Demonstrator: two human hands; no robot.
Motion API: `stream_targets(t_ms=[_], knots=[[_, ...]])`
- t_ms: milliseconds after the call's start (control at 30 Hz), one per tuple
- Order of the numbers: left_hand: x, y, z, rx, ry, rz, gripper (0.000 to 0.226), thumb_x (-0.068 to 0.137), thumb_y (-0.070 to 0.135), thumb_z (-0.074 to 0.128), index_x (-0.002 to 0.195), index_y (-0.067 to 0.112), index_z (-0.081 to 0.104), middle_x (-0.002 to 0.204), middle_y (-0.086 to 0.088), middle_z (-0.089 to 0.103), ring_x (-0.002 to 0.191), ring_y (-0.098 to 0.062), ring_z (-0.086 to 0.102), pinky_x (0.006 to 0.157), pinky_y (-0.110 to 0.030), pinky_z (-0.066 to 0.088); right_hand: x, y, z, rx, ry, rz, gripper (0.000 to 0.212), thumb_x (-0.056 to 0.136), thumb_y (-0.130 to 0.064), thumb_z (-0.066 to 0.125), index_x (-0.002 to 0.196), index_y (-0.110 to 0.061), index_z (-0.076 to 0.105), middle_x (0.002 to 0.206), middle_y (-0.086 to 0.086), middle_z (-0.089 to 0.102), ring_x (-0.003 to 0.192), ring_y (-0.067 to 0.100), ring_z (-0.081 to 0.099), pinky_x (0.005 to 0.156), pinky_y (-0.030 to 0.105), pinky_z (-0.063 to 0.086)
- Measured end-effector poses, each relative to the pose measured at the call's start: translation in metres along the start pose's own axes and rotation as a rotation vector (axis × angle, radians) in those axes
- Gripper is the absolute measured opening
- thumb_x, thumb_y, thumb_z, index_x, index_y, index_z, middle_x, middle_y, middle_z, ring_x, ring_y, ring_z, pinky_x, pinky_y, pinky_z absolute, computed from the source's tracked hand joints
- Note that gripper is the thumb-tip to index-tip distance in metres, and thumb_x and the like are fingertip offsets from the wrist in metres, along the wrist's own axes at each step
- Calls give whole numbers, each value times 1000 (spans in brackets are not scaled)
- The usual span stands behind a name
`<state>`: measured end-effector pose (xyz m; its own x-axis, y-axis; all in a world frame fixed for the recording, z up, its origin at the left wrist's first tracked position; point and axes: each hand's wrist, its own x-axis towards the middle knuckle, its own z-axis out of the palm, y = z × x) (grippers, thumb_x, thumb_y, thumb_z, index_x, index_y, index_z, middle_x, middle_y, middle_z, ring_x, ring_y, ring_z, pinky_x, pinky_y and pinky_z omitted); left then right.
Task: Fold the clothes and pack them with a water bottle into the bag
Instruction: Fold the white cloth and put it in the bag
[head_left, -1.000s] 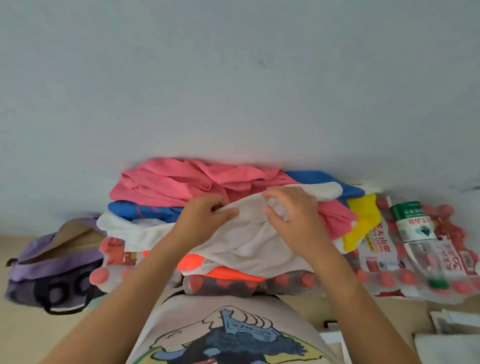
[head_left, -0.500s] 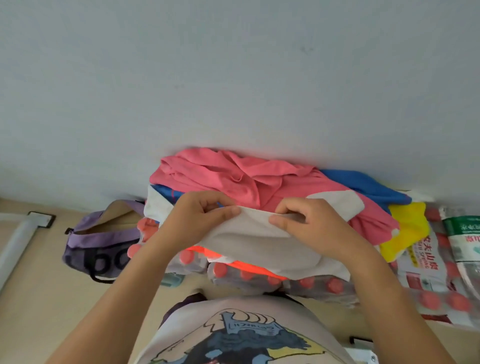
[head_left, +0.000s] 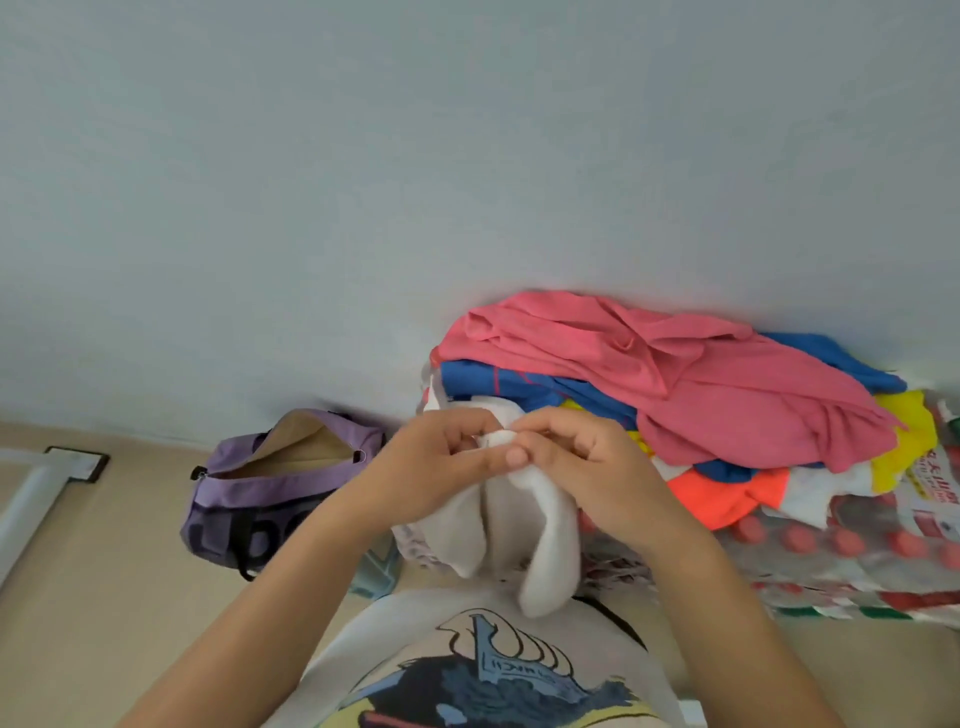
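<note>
Fingers (head_left: 511, 457) of both hands pinch soft white cloth (head_left: 540, 535), drooping in folds.

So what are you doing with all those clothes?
A person is folding laundry. Both hands, the left hand and the right hand, pinch the top of a white garment, which hangs down in front of them. A pile of clothes, pink on top with blue, yellow and orange beneath, waits against the wall on packs of bottled water. The purple bag sits on the floor to the left, unzipped, with nothing visible inside.
</note>
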<state>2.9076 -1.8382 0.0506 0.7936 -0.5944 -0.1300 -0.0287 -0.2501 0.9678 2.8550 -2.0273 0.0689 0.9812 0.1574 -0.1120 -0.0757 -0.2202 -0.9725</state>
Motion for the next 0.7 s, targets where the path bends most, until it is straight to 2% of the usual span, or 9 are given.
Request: stream_targets(t_ms=[67, 100, 233, 333, 400, 467, 533, 600, 700], knots=[[-12, -11, -19, -13, 58, -38, 54, 75, 59, 69, 77, 6, 59, 65, -2, 43, 62, -17, 38, 59, -35, 30, -3, 1, 13, 16, 31, 24, 10, 95, -23, 64, 100, -28, 71, 71, 12, 60, 66, 13, 52, 60, 25, 40], [-17, -16, -28, -33, 79, -43, 55, 77, 58, 69, 77, 5, 58, 67, -4, 44, 64, -17, 40, 59, -35, 31, -6, 4, 18, 17, 40, 58, 9, 94, -20, 65, 99, -25, 71, 69, 7, 58, 66, 12, 51, 61, 24, 39], [-33, -27, -52, -99, 161, -43, 31, 81, 51, 71, 77, 21, 67, 67, 3, 55, 64, -12, 48, 59, -25, 39, -13, 7, 31, -16, 98, 113, 5, 92, -16, 66, 88, -15, 70, 72, -10, 61, 67, 5, 52, 63, 19, 40], [-35, -28, -59, -56, 182, -54, 11, 91, 35, 66, 101, 35, 64, 60, -3, 43, 57, -17, 37, 52, -24, 31, -15, 2, 41, 33, 250, 106, 14, 95, -21, 63, 82, -24, 67, 58, -8, 54, 45, 9, 47, 43, 21, 39], [-37, -24, -63, -58, 156, 0, 34, 98, 20, 58, 120, 45, 51, 65, -1, 48, 60, -13, 40, 54, -19, 35, -15, -2, 45, 101, 351, 113, 9, 91, -28, 66, 84, -26, 70, 56, 0, 52, 42, 16, 41, 40, 20, 31], [-40, -16, -66, -113, 119, 49, 42, 99, 14, 56, 126, 45, 48, 81, -7, 58, 68, -15, 47, 63, -21, 41, -16, -7, 47, 99, 421, 91, 4, 90, -29, 68, 89, -28, 72, 60, 1, 54, 48, 14, 43, 44, 21, 31], [-42, -7, -65, -164, 55, 72, 41, 96, 15, 60, 127, 40, 50, 93, -12, 63, 68, -33, 47, 66, -36, 40, -17, -13, 51, 110, 372, 63, 16, 95, -22, 64, 103, -35, 68, 56, -4, 52, 43, 11, 44, 42, 20, 37], [-43, 0, -60, -198, -1, 112, 39, 90, 20, 64, 125, 34, 54, 90, -11, 66, 64, -45, 43, 63, -42, 35, -21, -21, 58, 139, 202, 16, 36, 98, -17, 60, 125, -39, 55, 57, -2, 58, 44, 15, 52, 47, 26, 46], [-41, 8, -56, -227, -77, 187, 27, 89, 19, 66, 114, 27, 59, 87, -1, 68, 61, -39, 42, 59, -39, 34, -21, -29, 69, 125, 36, 8, 49, 97, -16, 59, 136, -42, 48, 64, 4, 61, 50, 17, 59, 61, 44, 54]])
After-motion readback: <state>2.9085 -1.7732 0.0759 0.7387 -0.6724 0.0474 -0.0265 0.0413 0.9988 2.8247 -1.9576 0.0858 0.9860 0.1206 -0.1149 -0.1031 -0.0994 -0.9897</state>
